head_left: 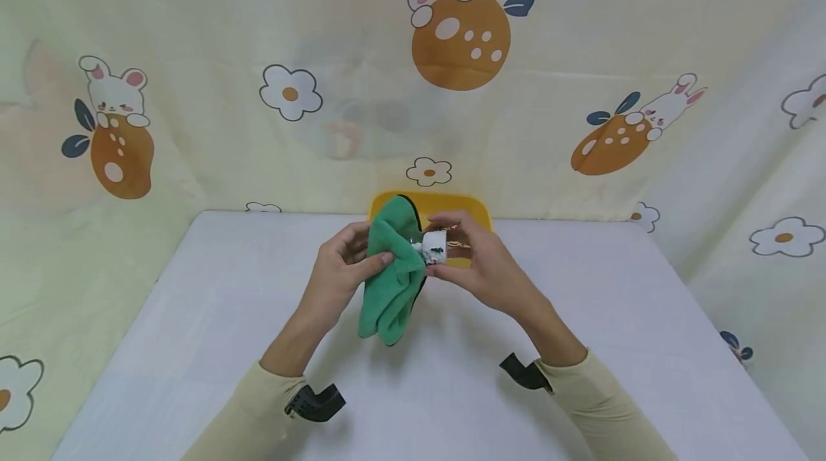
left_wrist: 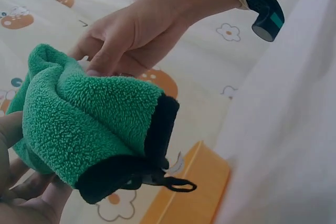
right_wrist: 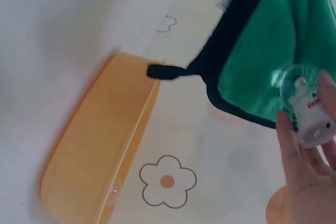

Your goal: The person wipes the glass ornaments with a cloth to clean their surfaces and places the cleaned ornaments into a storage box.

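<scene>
My left hand (head_left: 332,274) holds a green microfibre cloth (head_left: 387,303) with black edging, thumb on its near face and fingers behind. Folds of the cloth hang below that hand; a black loop shows at one corner in the left wrist view. A small snow globe (right_wrist: 310,111) with a clear dome and a white base is pinched between thumb and fingers of my right hand (head_left: 490,264). Its dome points toward the cloth and overlaps the green fabric in the right wrist view. From the head view mostly the white base shows, with the cloth around the dome's side.
Behind the hands, a yellow plastic tray (head_left: 461,204) stands at the back edge of the white table (head_left: 258,289). A patterned curtain (head_left: 193,16) with rabbits and flowers hangs behind it. Black camera mounts (head_left: 316,404) sit at both wrists.
</scene>
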`<state>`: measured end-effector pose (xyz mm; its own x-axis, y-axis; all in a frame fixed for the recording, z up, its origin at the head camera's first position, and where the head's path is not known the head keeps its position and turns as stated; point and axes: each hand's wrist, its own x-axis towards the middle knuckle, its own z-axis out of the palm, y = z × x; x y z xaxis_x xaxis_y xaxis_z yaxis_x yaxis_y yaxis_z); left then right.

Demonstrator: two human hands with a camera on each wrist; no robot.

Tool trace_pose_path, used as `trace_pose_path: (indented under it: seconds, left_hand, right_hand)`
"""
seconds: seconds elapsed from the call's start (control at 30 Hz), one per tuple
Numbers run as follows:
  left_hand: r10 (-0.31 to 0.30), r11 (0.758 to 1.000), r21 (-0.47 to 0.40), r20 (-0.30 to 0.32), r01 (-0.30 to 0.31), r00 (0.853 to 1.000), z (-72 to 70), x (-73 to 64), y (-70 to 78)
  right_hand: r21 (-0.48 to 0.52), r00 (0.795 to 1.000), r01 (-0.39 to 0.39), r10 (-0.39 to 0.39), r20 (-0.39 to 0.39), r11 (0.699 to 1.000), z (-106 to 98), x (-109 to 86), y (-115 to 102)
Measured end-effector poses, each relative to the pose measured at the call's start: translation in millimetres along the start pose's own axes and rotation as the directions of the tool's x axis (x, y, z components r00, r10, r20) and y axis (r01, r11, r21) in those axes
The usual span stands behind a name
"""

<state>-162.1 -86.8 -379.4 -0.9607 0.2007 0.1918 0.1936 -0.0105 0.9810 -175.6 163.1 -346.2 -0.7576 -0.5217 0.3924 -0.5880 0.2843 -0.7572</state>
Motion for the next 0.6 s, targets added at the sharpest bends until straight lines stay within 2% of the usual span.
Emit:
trace_pose_path:
  seconds: [0.1,0.23,0.37,0.6]
  left_hand:
    - [0.001,1.0,-0.011,-0.011,-0.001,1.0,-0.7,0.2,1.3]
    - [-0.006,0.999,-0.035,-0.018,0.005,1.0,-1.5,0.9,3.1]
    - [-0.018,0.999,-0.044,-0.018,0.017,1.0,-1.8,0.3,5.0]
    - [0.023,1.0,-0.003,-0.015,-0.023,1.0,-2.7,-1.8,5.6]
  right_hand:
    - [0.007,0.998,0.03,-0.029,-0.059,1.0,3.1,0.2,-1.0]
    - [0.017,0.997,0.065,-0.064,-0.032,0.998,1.0,1.5,-3.0]
    - [-0.027,0.995,0.1,-0.1,-0.007,0.995,-4.0,1.5,-3.6]
    - [-0.104,0.983,0.168,-0.174,-0.056,0.98,-4.3,1.9,-3.1]
